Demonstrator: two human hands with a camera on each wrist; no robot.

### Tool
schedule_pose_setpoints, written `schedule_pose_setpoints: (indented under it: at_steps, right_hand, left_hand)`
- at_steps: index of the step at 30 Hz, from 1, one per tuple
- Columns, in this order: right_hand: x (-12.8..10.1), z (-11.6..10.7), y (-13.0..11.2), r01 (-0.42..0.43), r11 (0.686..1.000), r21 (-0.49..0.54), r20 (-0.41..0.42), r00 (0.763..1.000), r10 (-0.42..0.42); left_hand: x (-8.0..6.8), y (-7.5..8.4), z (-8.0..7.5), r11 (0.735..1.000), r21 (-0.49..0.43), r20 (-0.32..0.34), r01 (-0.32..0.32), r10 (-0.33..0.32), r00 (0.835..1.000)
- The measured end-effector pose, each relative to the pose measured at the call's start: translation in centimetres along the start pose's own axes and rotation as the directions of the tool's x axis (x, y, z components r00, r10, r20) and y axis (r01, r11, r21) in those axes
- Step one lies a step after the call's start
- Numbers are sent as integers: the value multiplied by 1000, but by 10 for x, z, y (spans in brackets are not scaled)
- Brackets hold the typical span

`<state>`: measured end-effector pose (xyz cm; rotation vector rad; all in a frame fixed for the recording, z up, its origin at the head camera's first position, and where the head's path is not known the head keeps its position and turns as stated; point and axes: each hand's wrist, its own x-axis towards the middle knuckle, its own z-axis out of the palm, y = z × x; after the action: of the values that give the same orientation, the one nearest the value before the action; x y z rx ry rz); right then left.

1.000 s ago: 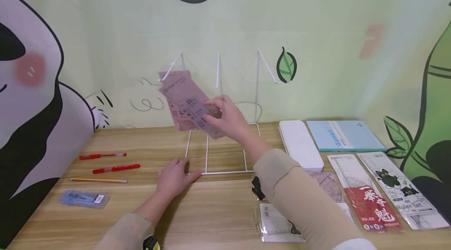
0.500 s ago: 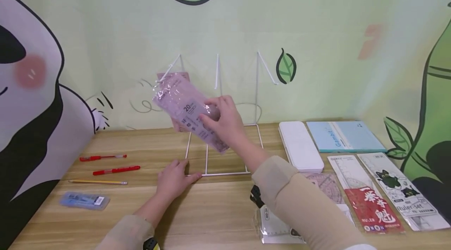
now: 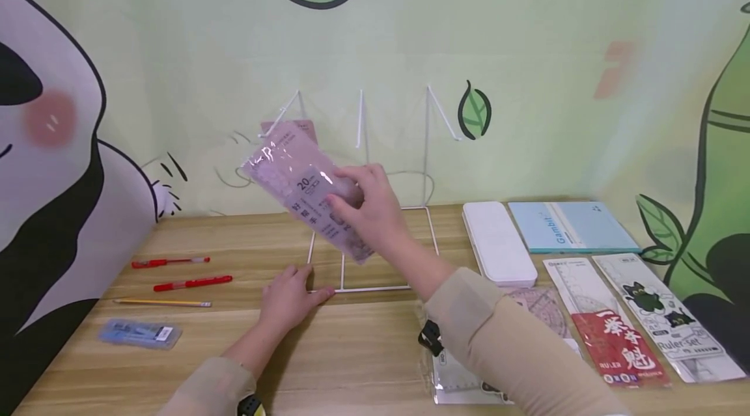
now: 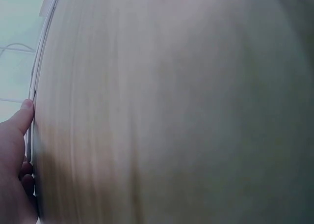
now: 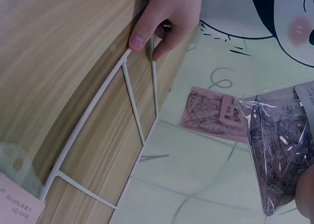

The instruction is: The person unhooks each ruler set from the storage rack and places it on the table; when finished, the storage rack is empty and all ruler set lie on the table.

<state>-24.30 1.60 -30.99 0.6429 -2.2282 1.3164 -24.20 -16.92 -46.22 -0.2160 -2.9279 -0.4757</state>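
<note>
My right hand (image 3: 375, 211) pinches the right edge of a clear-bagged ruler set (image 3: 305, 188) with a pink label marked 20. The bag is tilted, its upper left end in front of the left hook (image 3: 282, 111) of a white wire rack (image 3: 375, 288). In the right wrist view a clear protractor shows inside the bag. Another pink packet (image 5: 211, 111) hangs behind, mostly hidden in the head view. My left hand (image 3: 290, 299) holds the rack's front left base corner, thumb on the front bar and fingers at the side bar.
Two red pens (image 3: 193, 283), a yellow pencil (image 3: 163, 303) and a blue case (image 3: 140, 333) lie at left. At right are a white box (image 3: 500, 243), a blue Gambit notebook (image 3: 574, 227) and several packaged ruler sets (image 3: 668, 318). The rack's middle hook (image 3: 360, 120) and right hook (image 3: 444, 113) stick out bare.
My right hand has drawn the bagged ruler set slightly left and down, away from the hanging packet, and turned its printed face more toward the head view. The left hand stays put.
</note>
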Motion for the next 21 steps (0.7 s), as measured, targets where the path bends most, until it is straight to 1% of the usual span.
schedule_pose_setpoints:
  at_steps: [7,11,14,18,21]
  right_hand:
    - [0,3,-3,3,1000,-1,10,1000,-3]
    - [-3,-1,1,7,1000,-9,24,1000,-7]
    - [-8,-7,11,-14,1000,-24,37,999,15]
    - [-17,-16,29,-73,997,-39,65,995,76]
    - [-24,-24,44,-93,993,-70,89,991,99]
  left_hand:
    - [0,-1,0,1000,9,3,6,-6,1000]
    - [2,-1,0,1000,8,3,3,-3,1000]
    - [3,0,-1,1000,4,-1,1,-1,1000]
    - [2,-1,-1,1000,2,-1,1,-1,1000]
    - [1,-2,0,1000,7,-2,-1,1,1000]
